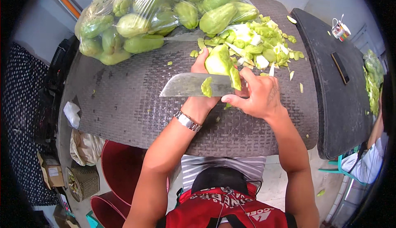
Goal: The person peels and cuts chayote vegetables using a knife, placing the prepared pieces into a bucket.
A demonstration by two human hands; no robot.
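Observation:
Above the table, a partly peeled green chayote (218, 60) rests in my left hand (200, 105), its fingers wrapped around the far and under side. My right hand (263, 95) grips a wide-bladed knife (183, 85), with the blade pointing left across the near side of the chayote. A strip of peel (235, 78) hangs from the chayote beside the blade. One small green peel piece (206, 87) sticks to the flat of the blade. Just beyond my hands lies a heap of green peelings (266, 42). The knife handle is mostly hidden in my right hand.
A clear plastic bag (136, 26) of whole chayotes covers the far left of the woven-pattern table (119, 100). Rightward, a black table (330, 83) bears a mug (340, 30), a phone (340, 68) and bagged greens; another person's arm (376, 125) shows there. Red containers (121, 166) stand below left.

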